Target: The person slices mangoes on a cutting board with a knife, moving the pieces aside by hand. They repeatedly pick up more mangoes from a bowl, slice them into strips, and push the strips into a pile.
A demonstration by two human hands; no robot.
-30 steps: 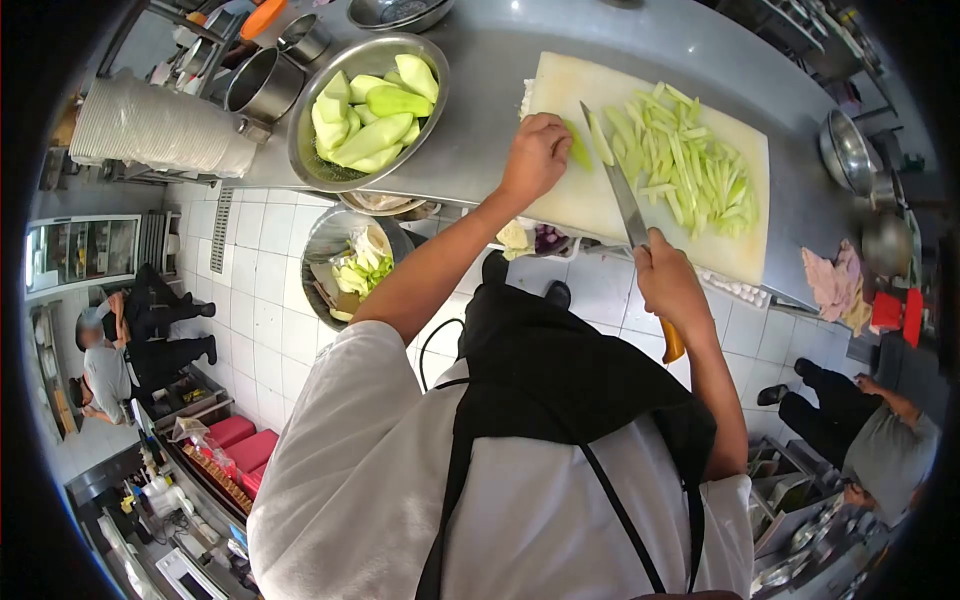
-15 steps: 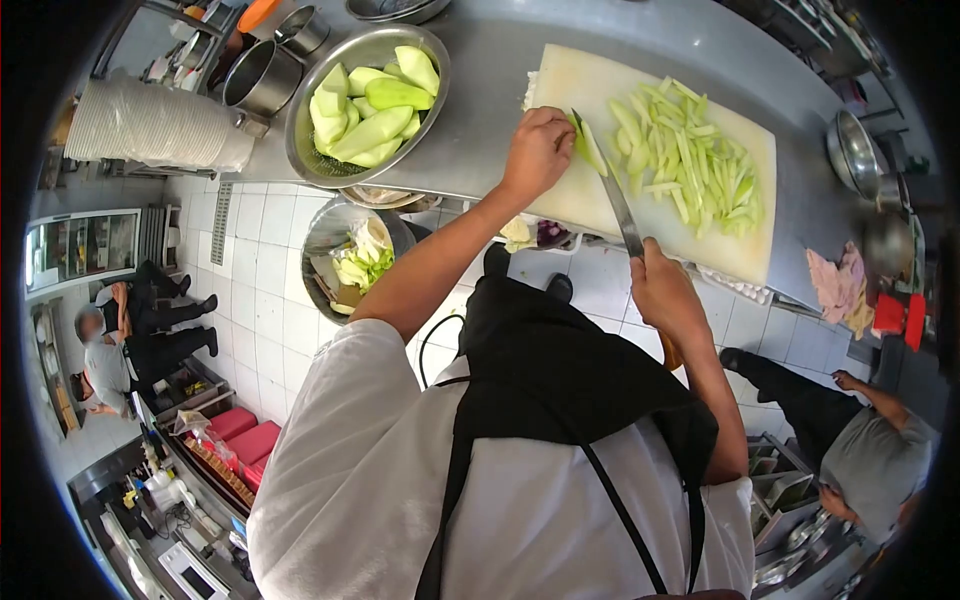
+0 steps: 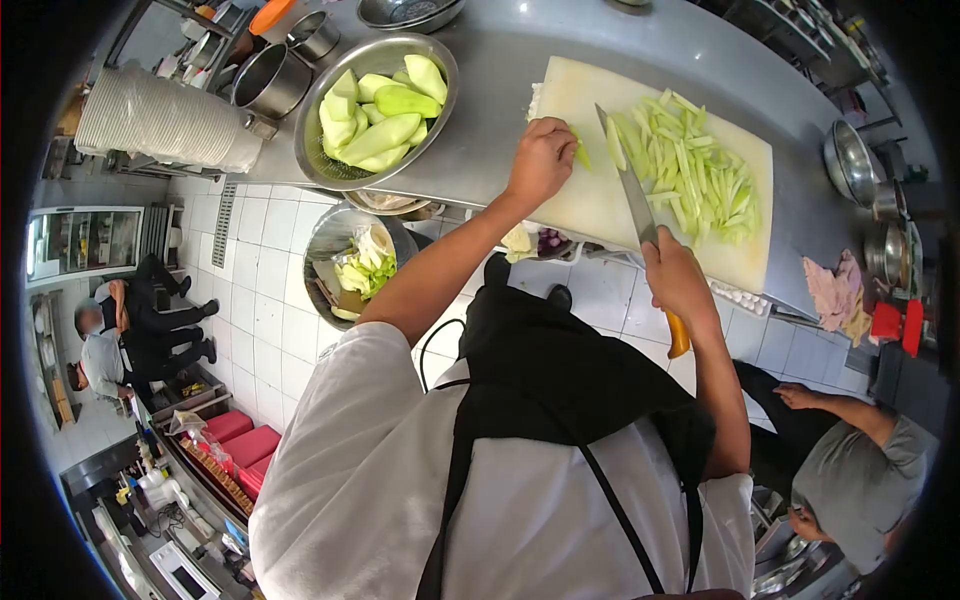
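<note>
My right hand is wrapped round the orange-brown handle of a kitchen knife. Its blade lies over the white cutting board, tip pointing away from me, along the left edge of a heap of pale green vegetable strips. A freshly cut strip rests against the blade. At the board's left side my left hand is closed, with a small pale green vegetable piece at its fingertips. Much of that piece is hidden by the fingers. Left of the board, a steel bowl holds several large peeled green pieces.
Below the counter edge stands a bin with vegetable scraps. Steel pots and stacked wrapped containers are at left; steel bowls and a pink cloth at right. Co-workers are at far left and at right.
The knife has shifted right, away from my left hand, toward the strips. The piece in my left hand looks smaller. The co-worker at right has come closer.
</note>
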